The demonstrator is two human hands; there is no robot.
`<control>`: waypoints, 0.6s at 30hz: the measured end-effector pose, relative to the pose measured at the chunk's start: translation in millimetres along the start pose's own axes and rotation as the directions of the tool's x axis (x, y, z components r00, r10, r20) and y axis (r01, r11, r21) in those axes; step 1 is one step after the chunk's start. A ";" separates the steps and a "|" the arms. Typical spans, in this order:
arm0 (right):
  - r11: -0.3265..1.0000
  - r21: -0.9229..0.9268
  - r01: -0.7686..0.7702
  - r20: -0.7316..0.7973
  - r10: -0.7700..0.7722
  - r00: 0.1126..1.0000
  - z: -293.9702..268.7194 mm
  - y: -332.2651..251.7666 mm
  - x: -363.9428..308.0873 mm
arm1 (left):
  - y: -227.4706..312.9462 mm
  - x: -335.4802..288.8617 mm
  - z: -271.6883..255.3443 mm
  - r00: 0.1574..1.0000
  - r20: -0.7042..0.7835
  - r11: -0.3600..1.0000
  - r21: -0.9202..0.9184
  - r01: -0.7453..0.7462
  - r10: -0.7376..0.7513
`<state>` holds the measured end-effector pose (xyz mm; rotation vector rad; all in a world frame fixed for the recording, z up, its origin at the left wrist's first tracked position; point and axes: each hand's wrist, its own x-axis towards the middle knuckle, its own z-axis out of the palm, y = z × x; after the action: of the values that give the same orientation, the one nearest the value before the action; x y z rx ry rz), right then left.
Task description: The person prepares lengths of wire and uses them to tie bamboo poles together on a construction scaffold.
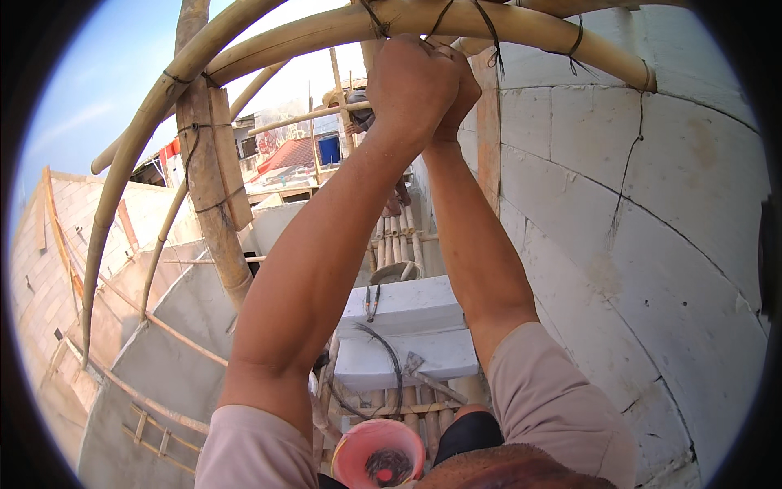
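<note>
Both my arms reach up to a bamboo pole that crosses overhead, bound in places with dark wire ties. My left hand is closed just under the pole, fingers curled away from view. Pressed against it, partly covered, my right hand is closed too. Whatever the fingers grip is hidden behind the knuckles. Below my arms, pincers lie on the upper of two white blocks. A bundle of dark wire curves over the lower block, beside a hammer-like tool.
A pink bucket with dark contents stands below me. To the right rises a white block wall. An upright bamboo post stands left, with bent poles around it. Ahead, a partly hidden person is beyond a bamboo platform.
</note>
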<state>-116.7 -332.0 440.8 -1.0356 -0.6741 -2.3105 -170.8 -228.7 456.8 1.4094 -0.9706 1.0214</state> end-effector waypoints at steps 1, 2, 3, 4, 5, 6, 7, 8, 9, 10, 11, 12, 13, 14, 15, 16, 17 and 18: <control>1.000 0.009 0.008 0.005 -0.008 1.000 0.5 1.8 0.7 | -0.4 -7.2 -1.0 0.997 -0.020 0.997 0.029 -0.069 0.070; 1.000 0.018 0.017 0.009 -0.017 1.000 0.0 3.2 1.1 | -0.9 -15.6 -2.1 0.989 -0.037 0.989 0.059 -0.138 0.141; 0.977 0.155 -0.145 0.024 0.143 0.989 5.2 -2.6 -2.7 | -5.2 -26.2 -15.3 0.994 -0.011 0.994 0.009 -0.110 0.110; 0.915 0.274 -0.295 0.062 0.289 0.955 5.9 -10.1 -0.9 | -9.6 -38.0 -29.8 0.997 0.018 0.995 -0.055 -0.080 0.081; 0.817 0.380 -0.434 0.114 0.424 0.898 5.8 -19.6 1.7 | -14.4 -49.9 -44.7 0.997 0.051 0.992 -0.116 -0.046 0.053; 0.666 0.470 -0.579 0.142 0.590 0.795 4.4 -29.9 9.7 | -23.1 -59.4 -54.9 0.998 0.035 0.981 -0.190 -0.036 0.043; 0.477 0.548 -0.688 0.190 0.729 0.657 3.9 -38.2 15.1 | -26.4 -72.4 -73.3 0.999 -0.019 0.984 -0.172 -0.041 0.039; 0.256 0.610 -0.750 0.261 0.828 0.495 5.1 -43.5 18.0 | -42.9 -82.7 -86.8 0.995 -0.099 0.956 -0.290 -0.043 0.015; 0.006 0.663 -0.749 0.435 0.811 0.391 -0.8 -35.5 26.3 | -50.8 -91.4 -103.6 0.988 -0.151 0.950 -0.304 -0.073 0.028; -0.085 0.652 -0.754 0.523 0.770 0.366 -9.5 -23.0 33.9 | -58.6 -100.5 -114.1 0.981 -0.192 0.943 -0.325 -0.077 0.013; -0.181 0.632 -0.754 0.605 0.723 0.334 -17.2 -11.3 37.7 | -67.5 -109.2 -126.9 0.970 -0.242 0.947 -0.311 -0.085 0.008; -0.276 0.605 -0.747 0.682 0.663 0.308 -21.3 -5.9 40.6 | -73.7 -115.2 -138.5 0.948 -0.319 0.963 -0.250 -0.104 0.019; -0.169 0.608 -0.776 0.591 0.749 0.300 -16.0 -12.7 38.0 | -86.1 -119.8 -156.7 0.926 -0.377 0.972 -0.202 -0.121 0.037; 0.110 0.586 -0.803 0.421 0.805 0.417 -10.4 -21.8 32.2 | -98.3 -125.0 -170.8 0.900 -0.435 0.974 -0.192 -0.121 0.026; 0.372 0.498 -0.784 0.239 0.809 0.536 -8.3 -31.0 18.6 | -108.5 -127.6 -182.1 0.869 -0.488 0.987 -0.081 -0.136 0.080; 0.603 0.357 -0.713 0.079 0.742 0.666 -5.6 -37.5 13.3 | -119.9 -129.9 -193.8 0.843 -0.523 0.988 -0.007 -0.156 0.130; 0.764 0.238 -0.599 0.077 0.600 0.796 -10.1 -36.9 10.4 | -135.4 -130.8 -205.8 0.842 -0.529 0.994 0.032 -0.108 0.108; 0.843 0.136 -0.520 0.072 0.515 0.854 -12.1 -38.0 9.2 | -150.2 -133.9 -214.2 0.844 -0.531 0.996 0.070 -0.048 0.078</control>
<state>-152.2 -313.5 432.3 -1.0346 -0.4933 -1.7478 -81.4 -1.3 293.4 1.0452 -0.5772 1.4038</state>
